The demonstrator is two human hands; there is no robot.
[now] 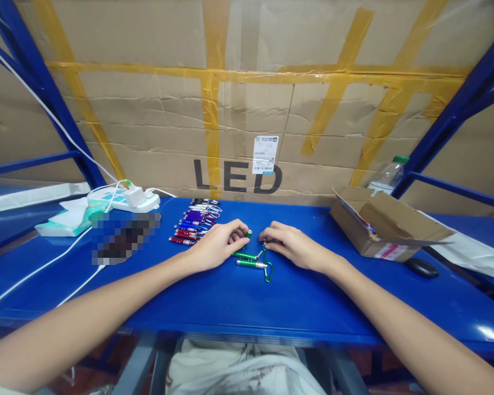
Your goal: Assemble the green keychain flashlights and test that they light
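Note:
My left hand (217,244) is closed, with thumb and fingers around a short green metal tube (249,233), which looks like part of a mini flashlight. Opposite it, my right hand (295,247) pinches a small dark and silver piece (264,243) whose kind I cannot make out. A gap separates the two hands. Just below them lies a green mini flashlight (250,264) with a green carabiner clip (268,273) at its right end. Another green flashlight (245,255) lies right behind it, partly beside my left fingers.
Several mini flashlights (183,240) in red, blue, purple, silver and black form a column at left. Beyond them are a power strip (142,204), cables and a pixelated dark object (125,240). An open cardboard box (349,233), a black mouse (422,267) and a bottle (389,174) stand right.

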